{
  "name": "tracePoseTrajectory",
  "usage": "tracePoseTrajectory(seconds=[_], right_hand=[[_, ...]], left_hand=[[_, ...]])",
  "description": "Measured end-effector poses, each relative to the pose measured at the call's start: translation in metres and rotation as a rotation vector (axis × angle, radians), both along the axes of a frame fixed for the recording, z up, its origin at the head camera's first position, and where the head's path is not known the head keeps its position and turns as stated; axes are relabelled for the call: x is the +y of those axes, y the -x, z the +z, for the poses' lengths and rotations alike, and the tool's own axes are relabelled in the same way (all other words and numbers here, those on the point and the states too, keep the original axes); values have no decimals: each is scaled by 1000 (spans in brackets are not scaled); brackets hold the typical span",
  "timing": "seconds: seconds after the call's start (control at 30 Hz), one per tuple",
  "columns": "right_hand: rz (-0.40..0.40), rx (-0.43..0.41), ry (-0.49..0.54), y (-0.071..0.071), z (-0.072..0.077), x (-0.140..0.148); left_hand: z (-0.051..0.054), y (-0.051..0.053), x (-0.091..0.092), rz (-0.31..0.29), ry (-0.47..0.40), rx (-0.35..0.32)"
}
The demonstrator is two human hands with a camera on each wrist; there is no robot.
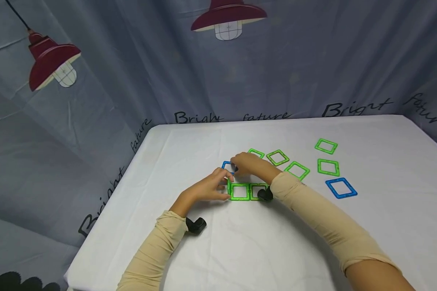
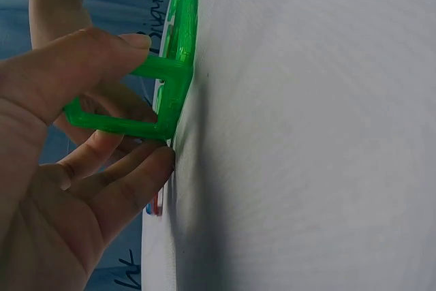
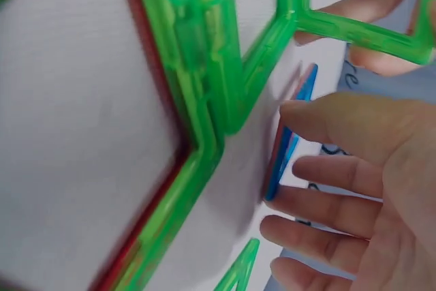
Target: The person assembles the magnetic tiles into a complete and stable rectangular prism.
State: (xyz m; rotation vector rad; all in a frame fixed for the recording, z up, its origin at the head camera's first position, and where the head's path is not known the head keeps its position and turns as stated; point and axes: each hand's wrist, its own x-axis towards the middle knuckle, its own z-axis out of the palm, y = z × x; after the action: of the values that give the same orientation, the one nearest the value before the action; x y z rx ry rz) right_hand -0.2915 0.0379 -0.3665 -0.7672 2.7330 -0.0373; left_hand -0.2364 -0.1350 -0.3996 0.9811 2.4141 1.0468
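Observation:
My left hand (image 1: 205,188) holds an upright green square magnetic tile (image 2: 129,126) between thumb and fingers, at the left end of a green row. That row has a green tile (image 1: 240,199) beside a second green tile (image 1: 254,199), partly covered by the right wrist's black camera. Farther back, my right hand (image 1: 250,165) pinches a blue square tile (image 3: 278,165) by its edges, thumb on one side and fingers on the other. In the head view, the fingers hide part of this blue tile (image 1: 226,163).
Behind the right forearm lie green tiles, among them one tile (image 1: 286,158) and another (image 1: 307,173). Farther right are two green tiles (image 1: 327,152) (image 1: 338,169) and a blue tile (image 1: 355,193). All lie on a white-covered table (image 1: 211,258) before a grey printed curtain (image 1: 295,72).

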Motion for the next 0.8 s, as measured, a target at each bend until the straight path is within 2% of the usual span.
tracePoseTrajectory(seconds=[0.23,0.37,0.6,0.8], right_hand=[[-16,-91,106,-12,2,19],[12,-109,141,-16,0,29],[80,-97,212,-23,0,44],[86,-33,299,-30,3,50]], left_hand=[[0,-1,-2,17,1,-2],[0,-1,-2,9,-13,-2],[0,-2,-2,6,-43,-23],[-1,-2,0,7,-44,-24]])
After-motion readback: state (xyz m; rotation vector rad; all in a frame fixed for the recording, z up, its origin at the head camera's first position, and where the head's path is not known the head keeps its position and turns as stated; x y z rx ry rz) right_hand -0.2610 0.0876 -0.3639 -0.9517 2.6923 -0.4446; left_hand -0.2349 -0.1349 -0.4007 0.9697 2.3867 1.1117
